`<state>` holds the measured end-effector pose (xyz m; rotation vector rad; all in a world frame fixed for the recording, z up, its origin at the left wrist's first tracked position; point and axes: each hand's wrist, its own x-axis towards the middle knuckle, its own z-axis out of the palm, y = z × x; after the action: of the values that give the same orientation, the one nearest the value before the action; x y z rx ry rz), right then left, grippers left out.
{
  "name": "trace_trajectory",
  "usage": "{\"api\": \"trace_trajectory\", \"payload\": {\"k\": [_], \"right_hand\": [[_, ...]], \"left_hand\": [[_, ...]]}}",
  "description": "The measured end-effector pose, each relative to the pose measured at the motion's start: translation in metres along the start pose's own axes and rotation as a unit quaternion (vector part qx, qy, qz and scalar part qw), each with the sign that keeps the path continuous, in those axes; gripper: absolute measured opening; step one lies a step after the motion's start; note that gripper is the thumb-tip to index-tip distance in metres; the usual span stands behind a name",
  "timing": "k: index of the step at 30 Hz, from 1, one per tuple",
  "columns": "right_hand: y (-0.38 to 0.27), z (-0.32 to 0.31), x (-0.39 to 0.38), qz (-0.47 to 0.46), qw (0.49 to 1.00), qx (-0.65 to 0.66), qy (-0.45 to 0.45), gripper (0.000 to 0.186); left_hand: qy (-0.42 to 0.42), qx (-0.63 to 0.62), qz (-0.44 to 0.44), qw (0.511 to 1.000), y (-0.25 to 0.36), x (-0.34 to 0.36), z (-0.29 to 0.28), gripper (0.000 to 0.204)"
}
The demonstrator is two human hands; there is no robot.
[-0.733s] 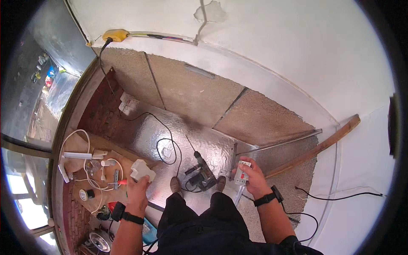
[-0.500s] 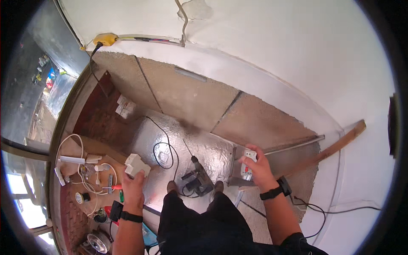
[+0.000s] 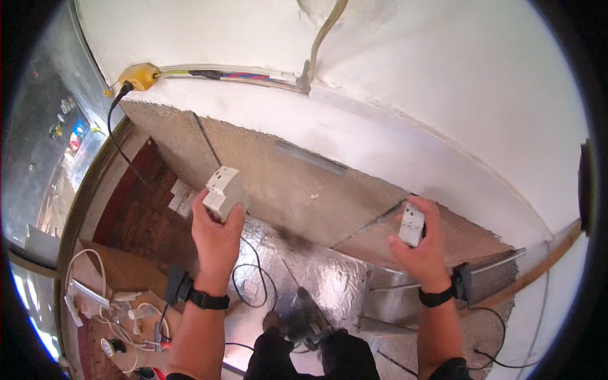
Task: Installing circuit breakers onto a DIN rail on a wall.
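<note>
My left hand (image 3: pixel 215 250) is raised in front of the wall and grips a white circuit breaker (image 3: pixel 223 193), a stepped block with terminal holes on its upper face. Fingers and thumb close on its two sides. Farther right, my right hand (image 3: pixel 427 250) pinches a narrower white circuit breaker (image 3: pixel 412 226) between thumb and fingers. The two blocks are held well apart, and neither touches the wall. Above the left hand, colored wires (image 3: pixel 247 78) run along a groove in the wall from a yellow electrical box (image 3: pixel 140 76).
A rotary hammer drill (image 3: pixel 306 315) lies by my feet on a shiny silver sheet (image 3: pixel 335 278), its black cable looped. Cords and a spotlight (image 3: pixel 113 346) clutter the lower left. White pieces (image 3: pixel 182 197) lie by the brick. A wooden strip (image 3: pixel 538 272) leans at right.
Both hands have risen toward the wall, each still holding its breaker. The left block is now turned with its terminal holes showing. My view has tilted up and moved closer to the wall.
</note>
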<state>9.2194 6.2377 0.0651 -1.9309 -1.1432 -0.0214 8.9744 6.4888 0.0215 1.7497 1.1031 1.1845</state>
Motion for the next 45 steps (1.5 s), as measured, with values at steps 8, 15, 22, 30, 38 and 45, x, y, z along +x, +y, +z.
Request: {"api": "trace_trajectory", "payload": {"k": [8,15,22,30,38,45], "right_hand": [[0.053,0.030,0.018,-0.162,0.983,-0.022,0.081,0.067],[0.088,0.029,0.014,-0.209,0.972,0.050,0.092,0.072],[0.094,0.032,0.015,-0.206,0.964,0.121,0.118,0.083],[0.097,0.036,0.016,-0.222,0.956,0.147,0.126,0.082],[0.101,0.036,0.021,-0.236,0.950,0.151,0.137,0.081],[0.101,0.039,0.022,-0.244,0.948,0.141,0.150,0.080]], "left_hand": [[0.015,0.024,0.069,0.997,-0.037,0.045,0.072,0.058],[0.081,-0.044,0.196,0.976,-0.057,0.057,0.107,0.060],[0.114,-0.059,0.286,0.950,-0.064,0.057,0.121,0.071],[0.164,0.002,0.324,0.932,-0.065,0.054,0.131,0.072],[0.159,-0.031,0.364,0.917,-0.056,0.062,0.129,0.072],[0.169,0.021,0.366,0.915,-0.067,0.069,0.126,0.063]]}}
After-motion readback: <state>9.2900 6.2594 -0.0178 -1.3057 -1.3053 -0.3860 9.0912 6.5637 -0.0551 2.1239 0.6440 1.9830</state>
